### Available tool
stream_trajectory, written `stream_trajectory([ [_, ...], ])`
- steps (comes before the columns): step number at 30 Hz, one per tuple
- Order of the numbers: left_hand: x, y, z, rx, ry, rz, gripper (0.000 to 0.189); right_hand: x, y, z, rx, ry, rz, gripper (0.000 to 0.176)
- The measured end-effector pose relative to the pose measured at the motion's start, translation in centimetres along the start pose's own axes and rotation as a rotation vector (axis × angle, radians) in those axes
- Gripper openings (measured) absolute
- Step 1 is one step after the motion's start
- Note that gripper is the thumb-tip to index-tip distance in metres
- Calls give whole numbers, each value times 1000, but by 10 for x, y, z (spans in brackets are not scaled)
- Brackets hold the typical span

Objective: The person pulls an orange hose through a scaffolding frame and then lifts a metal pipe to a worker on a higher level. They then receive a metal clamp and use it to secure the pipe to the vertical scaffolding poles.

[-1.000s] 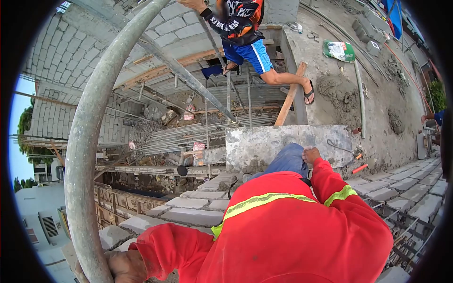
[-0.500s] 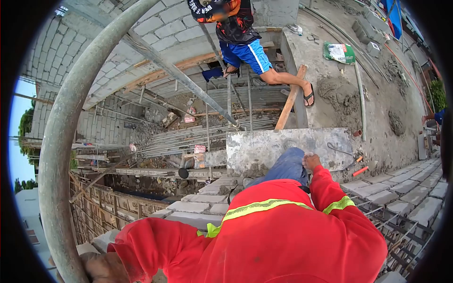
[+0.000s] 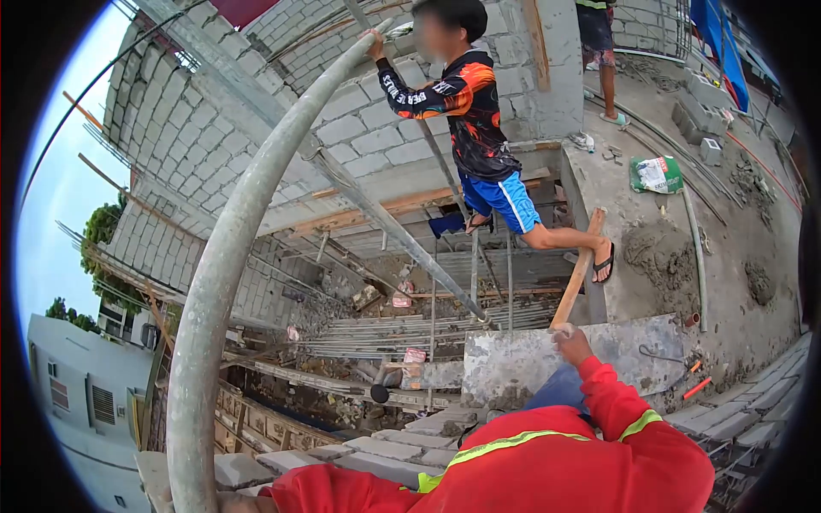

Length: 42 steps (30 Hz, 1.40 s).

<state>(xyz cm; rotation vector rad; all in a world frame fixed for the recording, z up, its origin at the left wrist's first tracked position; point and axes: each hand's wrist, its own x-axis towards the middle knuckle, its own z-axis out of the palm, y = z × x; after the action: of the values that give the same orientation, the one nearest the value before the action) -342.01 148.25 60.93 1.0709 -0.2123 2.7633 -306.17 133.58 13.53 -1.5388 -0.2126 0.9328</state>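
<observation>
The right hand [image 3: 571,342] had its grip clamped on the lower end of a plank [image 3: 581,265] that leaned up from a slab [image 3: 513,363]. The left hand [image 3: 239,506] barely showed beside the pipe [image 3: 227,265], so its grip could not be told. A co-worker [image 3: 479,111] held the pipe's top.

Colours logged: pipe [image 3: 227,274] mottled grey, plank [image 3: 578,272] pale brown, jacket [image 3: 556,470] red with yellow-green reflective bands, co-worker's shirt [image 3: 469,107] black with orange panels and white lettering, shorts [image 3: 500,197] blue with white side stripe, block wall [image 3: 188,154] grey, bag [image 3: 657,173] green-and-white.
</observation>
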Motion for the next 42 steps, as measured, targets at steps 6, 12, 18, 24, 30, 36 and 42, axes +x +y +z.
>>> stream_trajectory([
  [6,35,32,-58,510,-106,338,21,-8,-237,172,76,-578,-397,48],
  [12,41,66,-61,136,88,-75,40,-45,-364,300,528,-1155,-299,67],
  [18,55,60,-73,57,59,-200,24,-90,-411,378,721,-1403,-214,45],
  [24,59,51,-92,-28,169,-264,30,-109,-402,397,720,-1316,-206,40],
  [30,52,46,-97,26,215,-255,30,-128,-376,407,698,-1422,-175,38],
  [36,57,54,-108,4,259,-290,28,-135,-365,411,700,-1420,-121,35],
  [42,60,52,-104,45,178,-344,28,-124,-370,411,706,-1421,-170,33],
])
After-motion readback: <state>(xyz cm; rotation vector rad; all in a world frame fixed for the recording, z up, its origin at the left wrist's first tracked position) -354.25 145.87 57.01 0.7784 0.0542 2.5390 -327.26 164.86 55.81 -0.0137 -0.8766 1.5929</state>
